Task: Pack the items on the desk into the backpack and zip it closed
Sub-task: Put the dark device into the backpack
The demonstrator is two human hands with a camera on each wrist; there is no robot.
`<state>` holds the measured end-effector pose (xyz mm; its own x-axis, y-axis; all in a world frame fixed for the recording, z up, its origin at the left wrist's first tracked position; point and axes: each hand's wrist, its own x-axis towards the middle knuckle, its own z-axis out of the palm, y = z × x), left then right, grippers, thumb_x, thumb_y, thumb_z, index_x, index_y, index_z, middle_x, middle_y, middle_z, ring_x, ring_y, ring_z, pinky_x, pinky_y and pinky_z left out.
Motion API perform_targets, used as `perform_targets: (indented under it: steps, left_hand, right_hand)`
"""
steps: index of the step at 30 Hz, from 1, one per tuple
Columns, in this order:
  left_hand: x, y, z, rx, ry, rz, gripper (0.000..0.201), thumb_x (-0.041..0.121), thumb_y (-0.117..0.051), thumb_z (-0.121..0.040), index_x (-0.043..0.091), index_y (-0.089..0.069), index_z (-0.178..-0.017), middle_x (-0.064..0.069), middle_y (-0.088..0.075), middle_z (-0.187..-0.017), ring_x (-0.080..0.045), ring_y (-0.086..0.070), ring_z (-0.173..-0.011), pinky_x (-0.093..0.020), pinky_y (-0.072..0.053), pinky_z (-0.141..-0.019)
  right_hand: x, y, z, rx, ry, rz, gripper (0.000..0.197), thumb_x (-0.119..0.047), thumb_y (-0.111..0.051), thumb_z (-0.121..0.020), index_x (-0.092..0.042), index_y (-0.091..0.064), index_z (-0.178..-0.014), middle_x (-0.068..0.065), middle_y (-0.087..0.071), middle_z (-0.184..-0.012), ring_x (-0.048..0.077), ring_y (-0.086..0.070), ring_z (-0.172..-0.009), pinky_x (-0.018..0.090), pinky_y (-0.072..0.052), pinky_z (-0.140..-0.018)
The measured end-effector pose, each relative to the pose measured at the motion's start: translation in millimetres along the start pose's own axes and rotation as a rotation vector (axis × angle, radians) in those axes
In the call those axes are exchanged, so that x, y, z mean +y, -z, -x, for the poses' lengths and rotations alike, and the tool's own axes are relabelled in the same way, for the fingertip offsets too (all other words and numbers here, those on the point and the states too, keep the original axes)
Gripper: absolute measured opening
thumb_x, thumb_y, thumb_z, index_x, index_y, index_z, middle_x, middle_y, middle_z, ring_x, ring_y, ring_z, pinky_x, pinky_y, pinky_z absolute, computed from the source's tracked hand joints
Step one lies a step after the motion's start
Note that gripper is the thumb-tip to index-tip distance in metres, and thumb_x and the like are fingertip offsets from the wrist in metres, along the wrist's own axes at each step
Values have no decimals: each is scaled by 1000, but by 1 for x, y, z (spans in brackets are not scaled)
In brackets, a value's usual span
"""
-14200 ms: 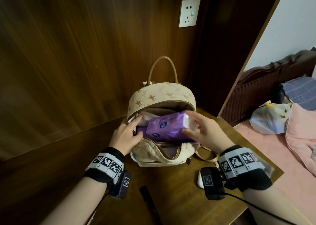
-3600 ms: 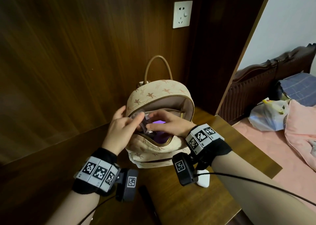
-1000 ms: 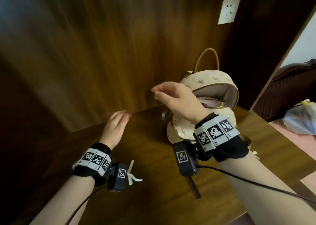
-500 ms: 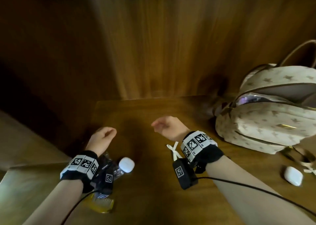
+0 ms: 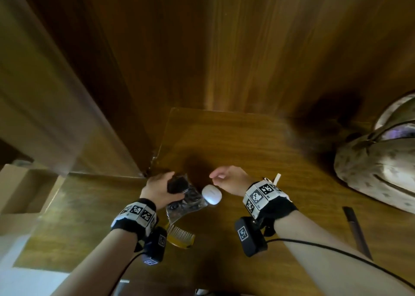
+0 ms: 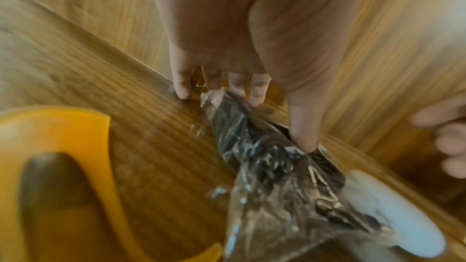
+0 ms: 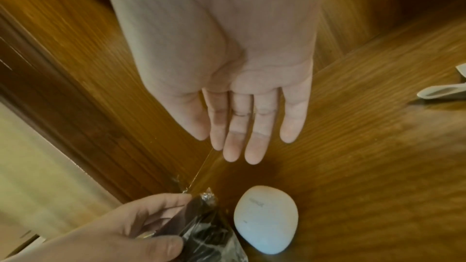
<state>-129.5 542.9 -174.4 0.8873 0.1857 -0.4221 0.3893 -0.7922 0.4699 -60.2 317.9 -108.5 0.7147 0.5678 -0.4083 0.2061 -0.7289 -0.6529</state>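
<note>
A clear plastic bag (image 5: 190,200) of small dark items lies at the desk's left back corner, and my left hand (image 5: 173,187) grips its top end, thumb (image 6: 302,136) on one side and fingers (image 6: 257,91) on the other. Right beside the bag (image 7: 206,232) lies a white oval case (image 5: 211,194). My right hand (image 5: 215,176) hovers open just above and behind the case (image 7: 266,220), fingers (image 7: 239,136) straight and holding nothing. The beige star-print backpack (image 5: 381,172) stands open at the far right with something purple inside.
A yellow comb (image 5: 180,237) lies under my left wrist. A white hair clip (image 5: 277,180) sits behind my right wrist, and a black pen (image 5: 357,232) lies right of it. Wood panelling closes off the back, and a cardboard box (image 5: 22,190) stands left of the desk.
The view has swung left, away from the backpack. My left hand has dropped onto the plastic bag and taken hold of it. My right hand has moved over the white case.
</note>
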Motion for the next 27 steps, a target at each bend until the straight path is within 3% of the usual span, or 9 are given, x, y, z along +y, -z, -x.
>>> perform_targets:
  steps: [4, 10, 14, 18, 21, 25, 27]
  left_hand:
    - [2, 5, 2, -27, -69, -11, 58, 39, -73, -79, 27, -46, -129, 5, -55, -117, -16, -55, -109, -29, -42, -87]
    - [26, 38, 7, 155, -170, 85, 69, 32, -76, -78, 22, -39, -136, 1, -51, -129, -20, -50, -116, -39, -41, -99]
    - [53, 54, 10, 249, -250, 144, 73, 36, -74, -79, 29, -35, -140, 2, -47, -134, -20, -47, -122, -47, -42, -103]
    - [89, 55, 15, 304, -338, 234, 77, 37, -76, -75, 31, -36, -140, 5, -49, -132, -18, -48, -121, -49, -44, -101]
    - [122, 49, 18, 298, -394, 255, 81, 34, -79, -73, 30, -36, -142, 5, -49, -130, -17, -48, -121, -47, -44, -101]
    - [169, 42, 20, 204, -449, 264, 82, 33, -78, -75, 33, -33, -143, 7, -44, -142, -18, -40, -131, -45, -38, -108]
    - [194, 39, 20, 114, -494, 295, 75, 32, -74, -80, 39, -33, -142, 8, -45, -141, -21, -40, -132, -47, -37, -109]
  right_hand:
    - [-7, -7, -3, 6, -12, 0, 29, -20, -46, -96, -15, -61, -120, 0, -60, -127, 14, -54, -118, 21, -35, -91]
    - [-13, -4, -2, 57, -15, -49, 32, -23, -46, -97, -14, -57, -126, 2, -57, -131, 16, -51, -121, 23, -35, -94]
    - [-16, 3, 5, 114, -11, -130, 34, -34, -41, -99, -12, -54, -121, 8, -61, -117, 21, -57, -107, 28, -41, -84]
    - [-6, 20, 10, 184, -76, -247, 40, -43, -44, -95, -12, -53, -120, 5, -62, -111, 20, -59, -101, 32, -45, -88]
    - [10, 40, 22, 243, -65, -250, 33, -36, -49, -95, -10, -58, -112, 7, -66, -107, 21, -63, -97, 36, -50, -89]
    - [34, 69, 50, 397, -76, -259, 30, -31, -53, -94, -8, -57, -114, 6, -63, -107, 18, -60, -91, 28, -49, -73]
    - [46, 86, 67, 482, -64, -276, 29, -29, -55, -93, -9, -58, -114, 4, -64, -103, 17, -62, -89, 31, -53, -78]
